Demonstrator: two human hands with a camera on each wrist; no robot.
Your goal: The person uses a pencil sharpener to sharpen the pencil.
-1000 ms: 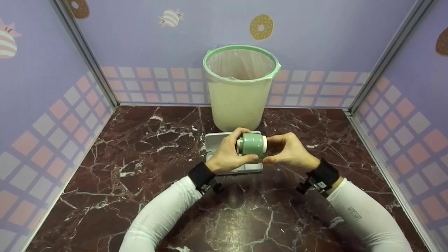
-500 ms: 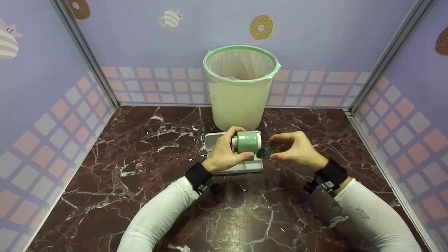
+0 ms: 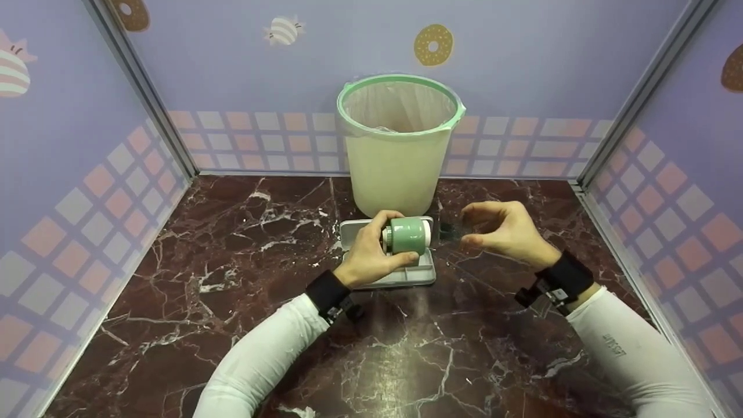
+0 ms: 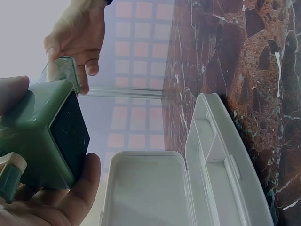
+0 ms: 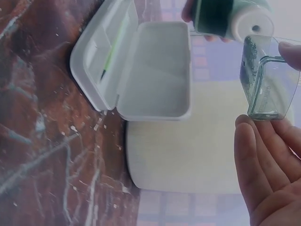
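Observation:
My left hand (image 3: 369, 255) grips a green pencil sharpener (image 3: 408, 235) on its side above a pencil case. The sharpener's white end, with a small round hole (image 5: 256, 28), faces right. In the left wrist view a crank handle (image 4: 10, 176) shows at the lower left, and a dark face of the body is visible. To the right, apart from the sharpener, my right hand (image 3: 514, 235) pinches a clear plastic shavings drawer (image 5: 270, 87) between thumb and fingers. Dark bits (image 5: 251, 59) lie along one of its walls.
An open white pencil case (image 5: 155, 70) with compartments lies below the hands, a green pencil (image 5: 113, 52) inside it. Behind it stands a pale bin (image 3: 397, 168) with a green rim and a liner. Patterned walls enclose the dark marble tabletop (image 3: 261, 244).
The right hand has pulled the clear drawer out of the sharpener and moved it right and slightly away. The left hand has shifted a little left with the sharpener.

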